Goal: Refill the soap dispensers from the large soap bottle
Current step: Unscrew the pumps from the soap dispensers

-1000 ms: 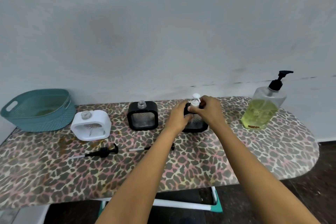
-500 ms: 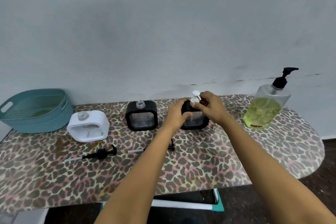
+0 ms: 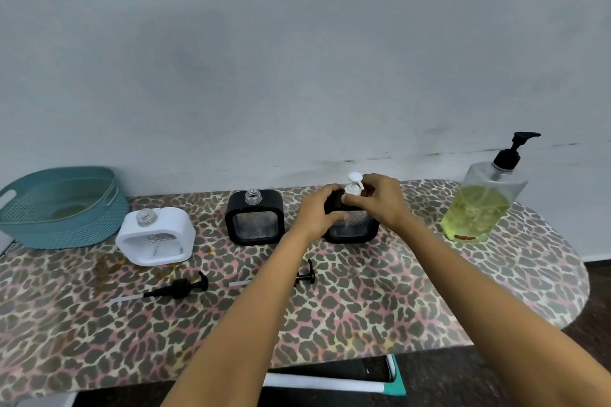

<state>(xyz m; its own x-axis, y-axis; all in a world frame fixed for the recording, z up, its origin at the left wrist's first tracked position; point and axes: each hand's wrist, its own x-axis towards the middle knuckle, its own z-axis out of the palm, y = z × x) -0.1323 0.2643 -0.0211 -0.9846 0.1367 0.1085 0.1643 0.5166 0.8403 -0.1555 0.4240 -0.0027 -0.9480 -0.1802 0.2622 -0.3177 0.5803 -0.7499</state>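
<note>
Three square soap dispensers stand in a row on the leopard-print board [image 3: 380, 307]. The white dispenser [image 3: 155, 236] and the middle black dispenser [image 3: 254, 217] have open necks. My left hand [image 3: 319, 211] grips the left side of the right black dispenser [image 3: 355, 228]. My right hand [image 3: 380, 200] pinches its white pump head [image 3: 353, 184] at the neck. The large soap bottle [image 3: 481, 205] with yellow-green liquid and a black pump stands at the far right, apart from both hands.
Two black pump heads with tubes lie on the board, one [image 3: 180, 288] in front of the white dispenser, one [image 3: 304, 277] partly under my left forearm. A teal basket [image 3: 62, 208] sits at the far left. The wall is close behind.
Both hands stay on the right black dispenser and its white pump; the right hand's fingers have shifted around the pump collar. The camera view has shifted slightly.
</note>
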